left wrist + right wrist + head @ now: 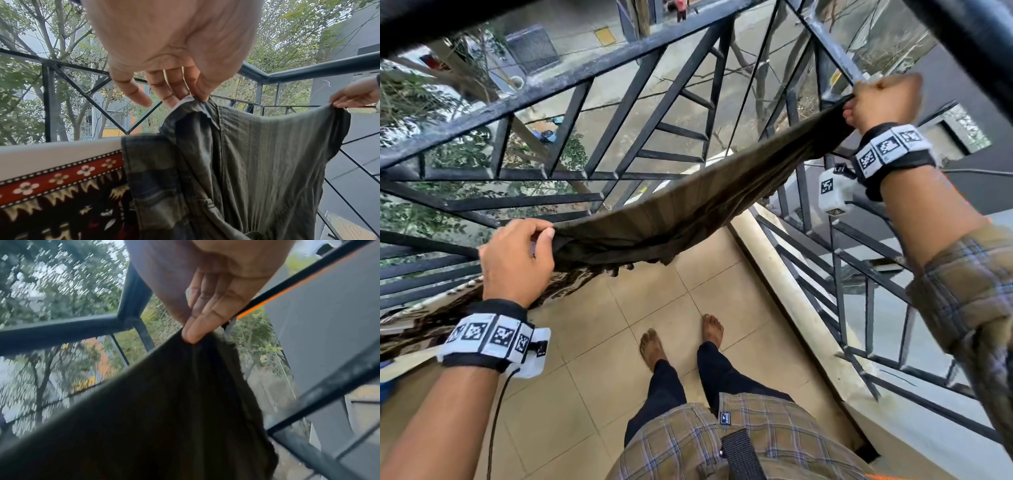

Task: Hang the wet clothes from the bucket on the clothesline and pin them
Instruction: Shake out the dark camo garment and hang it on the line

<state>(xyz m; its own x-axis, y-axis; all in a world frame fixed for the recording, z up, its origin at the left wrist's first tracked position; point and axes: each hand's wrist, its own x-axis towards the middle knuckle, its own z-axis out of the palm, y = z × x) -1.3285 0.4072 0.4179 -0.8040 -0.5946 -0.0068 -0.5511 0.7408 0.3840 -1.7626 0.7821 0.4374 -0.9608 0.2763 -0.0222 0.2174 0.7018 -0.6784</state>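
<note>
An olive-green wet garment point(688, 209) is stretched between both hands above the balcony floor. My left hand point(517, 253) pinches its near end at lower left; in the left wrist view the thumb and fingers pinch the garment point(257, 154) at a white tag. My right hand point(880, 99) grips the far end up by the railing's top bar; in the right wrist view the fingers pinch a gathered corner of the dark cloth point(164, 410). No bucket, clothesline or pins are in view.
A black metal railing point(619, 102) runs along the balcony's front and right side above a low cream ledge point(784, 284). A patterned red, black and cream cloth point(61, 191) hangs at the left. My bare feet point(654, 346) stand on beige tiles.
</note>
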